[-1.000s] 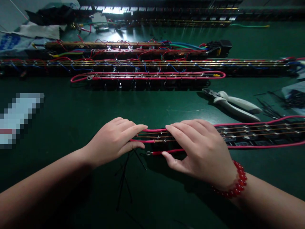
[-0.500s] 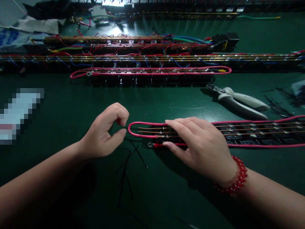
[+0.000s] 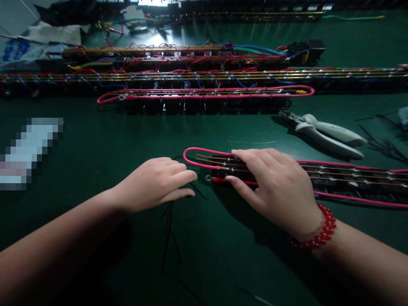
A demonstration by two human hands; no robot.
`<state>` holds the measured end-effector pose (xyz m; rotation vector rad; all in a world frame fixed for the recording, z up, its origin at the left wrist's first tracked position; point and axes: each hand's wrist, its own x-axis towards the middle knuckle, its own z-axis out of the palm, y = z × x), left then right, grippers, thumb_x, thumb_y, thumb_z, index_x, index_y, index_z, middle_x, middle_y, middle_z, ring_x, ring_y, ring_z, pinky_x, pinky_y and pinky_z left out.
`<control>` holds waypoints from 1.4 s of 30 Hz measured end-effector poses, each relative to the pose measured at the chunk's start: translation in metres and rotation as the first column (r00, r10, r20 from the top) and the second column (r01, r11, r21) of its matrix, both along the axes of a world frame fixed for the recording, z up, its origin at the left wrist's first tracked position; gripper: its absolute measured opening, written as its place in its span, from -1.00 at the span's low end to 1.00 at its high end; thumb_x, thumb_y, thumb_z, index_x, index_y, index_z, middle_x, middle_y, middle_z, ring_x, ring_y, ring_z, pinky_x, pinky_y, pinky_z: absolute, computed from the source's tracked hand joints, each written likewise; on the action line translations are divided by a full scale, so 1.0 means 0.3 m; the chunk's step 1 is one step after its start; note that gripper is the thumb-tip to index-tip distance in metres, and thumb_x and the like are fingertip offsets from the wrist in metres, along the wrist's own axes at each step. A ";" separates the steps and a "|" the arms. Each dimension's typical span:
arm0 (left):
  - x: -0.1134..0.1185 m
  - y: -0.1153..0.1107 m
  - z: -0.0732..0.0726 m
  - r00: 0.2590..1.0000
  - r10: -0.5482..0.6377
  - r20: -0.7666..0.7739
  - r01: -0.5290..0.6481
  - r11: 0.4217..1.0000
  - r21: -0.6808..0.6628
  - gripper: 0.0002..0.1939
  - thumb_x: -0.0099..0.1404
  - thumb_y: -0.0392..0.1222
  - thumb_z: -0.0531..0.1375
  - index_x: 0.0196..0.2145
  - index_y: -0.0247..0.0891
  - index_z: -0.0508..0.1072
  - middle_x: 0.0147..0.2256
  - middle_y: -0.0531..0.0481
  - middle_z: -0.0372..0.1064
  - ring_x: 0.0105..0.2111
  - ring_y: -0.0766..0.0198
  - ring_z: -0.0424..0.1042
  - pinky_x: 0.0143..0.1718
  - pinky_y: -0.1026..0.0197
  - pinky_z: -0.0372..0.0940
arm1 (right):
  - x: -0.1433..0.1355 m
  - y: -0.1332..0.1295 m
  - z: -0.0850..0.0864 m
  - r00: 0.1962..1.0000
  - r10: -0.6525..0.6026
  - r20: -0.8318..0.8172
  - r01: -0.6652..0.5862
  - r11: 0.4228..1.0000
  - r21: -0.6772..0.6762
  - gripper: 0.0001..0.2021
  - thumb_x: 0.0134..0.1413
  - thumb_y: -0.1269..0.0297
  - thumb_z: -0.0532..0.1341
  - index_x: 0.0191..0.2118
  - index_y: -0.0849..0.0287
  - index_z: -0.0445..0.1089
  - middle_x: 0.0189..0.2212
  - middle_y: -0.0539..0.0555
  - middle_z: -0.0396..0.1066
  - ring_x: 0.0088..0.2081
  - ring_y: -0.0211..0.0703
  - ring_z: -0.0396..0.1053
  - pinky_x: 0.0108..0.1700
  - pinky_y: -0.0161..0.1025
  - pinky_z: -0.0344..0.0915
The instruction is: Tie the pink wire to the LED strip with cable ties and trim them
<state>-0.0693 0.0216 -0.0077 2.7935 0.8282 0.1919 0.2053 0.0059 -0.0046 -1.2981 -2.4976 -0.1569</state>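
My right hand (image 3: 276, 193) is closed over the left end of a black wired strip (image 3: 333, 180), fingers on its far side and thumb on its near side. Bare copper wires run along the strip's top. A pinkish-red cable (image 3: 190, 149) makes a loop past its left end. Beside the thumb, a ring terminal (image 3: 208, 178) sticks out with a red sleeve. My left hand (image 3: 161, 182) is just left of the loop, fingers stretched and thumb apart, with nothing seen in it. Thin black cable ties (image 3: 168, 238) lie on the table below it, partly hidden by the fingers.
Grey-handled cutting pliers (image 3: 331, 131) lie at the right behind the strip. More black cable ties (image 3: 384, 142) are at the right edge. Across the back stretch other wired strips (image 3: 204, 76), one with a red cable loop (image 3: 204, 95). A blurred-out pale object (image 3: 33, 146) lies at left.
My left hand has gone from curled to stretched fingers and moved right. The strip's left end has shifted away from me and slightly right, with my right hand still on it.
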 end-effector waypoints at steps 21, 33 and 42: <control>-0.002 -0.002 0.016 0.999 0.016 0.043 -0.011 0.993 -0.120 -0.68 0.20 -0.41 0.07 -0.10 -0.17 0.35 -0.19 0.02 0.40 -0.22 0.18 0.32 -0.18 0.11 0.19 | -0.003 0.000 0.001 1.000 0.004 0.012 -0.004 1.000 0.008 -0.56 0.25 0.05 0.13 0.07 0.30 0.35 -0.11 0.20 0.50 -0.13 0.10 0.42 -0.14 -0.04 0.29; -0.007 -0.001 0.028 0.994 0.036 0.104 -0.012 0.974 -0.226 -0.82 0.22 -0.43 0.09 -0.24 -0.23 0.37 -0.24 0.04 0.36 -0.22 0.24 0.29 -0.14 0.13 0.16 | -0.007 0.001 0.005 1.000 0.002 0.000 -0.002 1.000 -0.007 -0.57 0.25 0.05 0.13 0.05 0.30 0.36 -0.12 0.21 0.50 -0.14 0.11 0.43 -0.16 -0.02 0.31; -0.004 0.001 0.024 0.993 0.041 0.113 -0.012 0.967 -0.253 -0.91 0.30 -0.35 0.11 -0.26 -0.23 0.37 -0.23 0.03 0.35 -0.21 0.25 0.28 -0.14 0.14 0.14 | -0.003 0.000 0.004 1.000 0.004 -0.001 -0.004 1.000 -0.013 -0.57 0.25 0.06 0.13 0.06 0.30 0.35 -0.11 0.21 0.50 -0.14 0.10 0.42 -0.15 -0.02 0.31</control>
